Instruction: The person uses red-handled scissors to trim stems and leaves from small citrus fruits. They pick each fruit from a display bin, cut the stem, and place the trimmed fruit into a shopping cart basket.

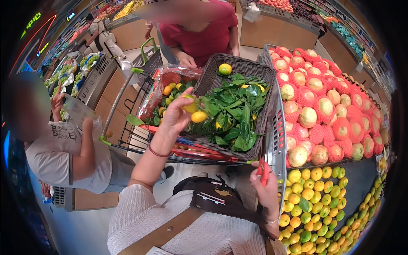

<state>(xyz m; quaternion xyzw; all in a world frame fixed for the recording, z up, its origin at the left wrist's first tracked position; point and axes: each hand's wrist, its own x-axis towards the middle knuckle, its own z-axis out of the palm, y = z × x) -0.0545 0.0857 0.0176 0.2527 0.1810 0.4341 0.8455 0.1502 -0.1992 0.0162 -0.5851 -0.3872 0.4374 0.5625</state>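
My left hand point(174, 115) is raised over the near left part of a dark woven basket point(206, 71). Between its fingers are small yellow-green mandarins point(199, 117) on a leafy stem. Green leaves point(234, 110) heap up in the basket, partly covering more yellow fruit. One loose green-orange mandarin point(225, 69) lies at the basket's far end. Low beside the basket's near right corner, my right hand point(267, 189) grips the red handles of small shears point(264, 173); their narrow metal blades point away from me. The basket rests on a shopping cart point(110, 111).
Left of the basket, a clear plastic wrapping point(148, 95) holds more mandarins. Net-wrapped pomegranates point(325, 105) fill a grey crate at right, with loose mandarins point(314, 197) nearer me. A person in red point(200, 35) stands opposite; another person point(73, 156) at left holds a plastic bag point(78, 110).
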